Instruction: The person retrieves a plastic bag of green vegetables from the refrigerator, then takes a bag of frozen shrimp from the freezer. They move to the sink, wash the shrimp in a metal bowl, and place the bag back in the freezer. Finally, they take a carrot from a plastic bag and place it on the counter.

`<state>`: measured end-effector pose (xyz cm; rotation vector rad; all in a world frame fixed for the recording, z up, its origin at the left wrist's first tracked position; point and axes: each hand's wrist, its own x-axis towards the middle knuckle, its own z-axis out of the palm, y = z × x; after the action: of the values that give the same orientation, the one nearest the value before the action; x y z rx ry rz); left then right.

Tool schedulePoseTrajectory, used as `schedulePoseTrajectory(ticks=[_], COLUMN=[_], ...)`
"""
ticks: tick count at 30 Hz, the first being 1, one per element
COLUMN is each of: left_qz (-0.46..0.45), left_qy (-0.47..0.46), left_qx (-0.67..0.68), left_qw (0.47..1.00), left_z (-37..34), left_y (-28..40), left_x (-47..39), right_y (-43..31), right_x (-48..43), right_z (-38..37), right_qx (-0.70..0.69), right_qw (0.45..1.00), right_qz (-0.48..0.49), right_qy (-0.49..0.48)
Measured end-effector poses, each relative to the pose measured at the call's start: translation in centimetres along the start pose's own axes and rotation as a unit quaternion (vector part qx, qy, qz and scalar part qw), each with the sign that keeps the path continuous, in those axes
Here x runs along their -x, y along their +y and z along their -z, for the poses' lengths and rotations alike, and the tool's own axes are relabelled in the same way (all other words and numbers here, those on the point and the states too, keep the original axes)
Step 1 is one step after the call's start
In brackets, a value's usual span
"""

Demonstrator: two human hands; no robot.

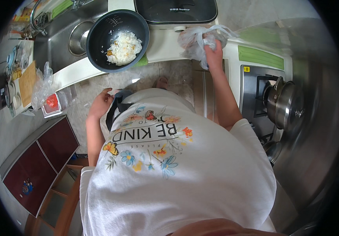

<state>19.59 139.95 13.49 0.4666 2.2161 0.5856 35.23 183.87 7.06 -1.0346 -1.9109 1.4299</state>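
My right hand [214,54] is closed on a clear plastic bag [190,44] at the counter's corner; what the bag contains is hard to make out. Down at my side, my left hand [101,102] hangs over the floor with bent fingers, touching nothing that shows. A dark rice-cooker pot [98,50] sits at the edge between the sink and the counter. White rice [125,48] with a few yellow-brown pieces lies in it, and loose grains stick to its wall.
Behind the counter edge stands a black-topped Royalstar appliance [176,11]. A steel sink [56,44] with a strainer basket [79,38] is at left. On the right is a gas stove [250,94] bearing a lidded steel pot [284,103]. A wooden cutting board [28,84] and plastic bags [42,85] are far left.
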Motion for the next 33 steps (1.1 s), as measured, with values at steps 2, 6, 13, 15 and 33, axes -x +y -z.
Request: schedulePoseTrajectory(ticks=[2, 6, 13, 15, 33], left_qz=[0.004, 0.017, -0.01, -0.005, -0.036], left_qy=[-0.005, -0.01, 0.008, 0.008, 0.039], left_qx=[0.002, 0.015, 0.009, 0.008, -0.049], left_qw=[1.0, 1.0, 1.0, 1.0, 0.997], left_z=[0.0, -0.1, -0.5, -0.6, 1.0], left_y=[0.3, 0.8, 0.2, 0.5, 1.6], left_x=[-0.1, 0.2, 0.0, 0.0, -1.9], right_y=[2.3, 2.2, -1.3, -3.6, -4.1], right_x=[-0.5, -0.8, 0.5, 1.5, 2.6], right_z=[0.0, 0.4, 1.3, 1.8, 5.1], right_qx=[-0.161, -0.282, 0.052, 0.127, -0.225], right_qw=[0.981, 0.945, 0.979, 0.976, 0.966], right_qz=[-0.087, -0.148, -0.131, -0.123, -0.124], right_qy=[0.07, 0.074, 0.149, 0.129, 0.008])
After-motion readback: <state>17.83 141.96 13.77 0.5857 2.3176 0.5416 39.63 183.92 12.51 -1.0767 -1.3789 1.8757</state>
